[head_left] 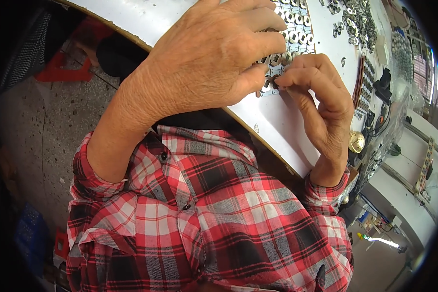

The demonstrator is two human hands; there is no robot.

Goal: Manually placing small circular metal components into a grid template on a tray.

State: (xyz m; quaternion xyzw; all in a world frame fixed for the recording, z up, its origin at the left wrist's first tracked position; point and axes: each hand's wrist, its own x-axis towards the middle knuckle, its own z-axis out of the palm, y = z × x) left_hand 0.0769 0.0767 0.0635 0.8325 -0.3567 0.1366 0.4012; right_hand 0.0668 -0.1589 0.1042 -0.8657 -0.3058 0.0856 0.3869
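Observation:
Rows of silver nut-like metal pieces (302,37) sit on pale blue backings, together forming a panel on the white table (272,124). Over the panel's left side spreads my left hand (214,53), its fingers bent and apart, the thumb tip beside the silver pieces at the near end. I see nothing held in it, though its palm is hidden. From the right comes my right hand (321,92), thumb and forefinger pinched on a small dark round part (276,81) at the panel's near corner. The fingertips partly cover that part.
Loose small metal parts (359,24) lie in a heap at the far right. A brown-edged strip of small parts (364,90) lies right of my right hand, near a gold round object (356,141) and black cables (370,124). The table edge runs diagonally below my hands; a red stool (63,70) stands left.

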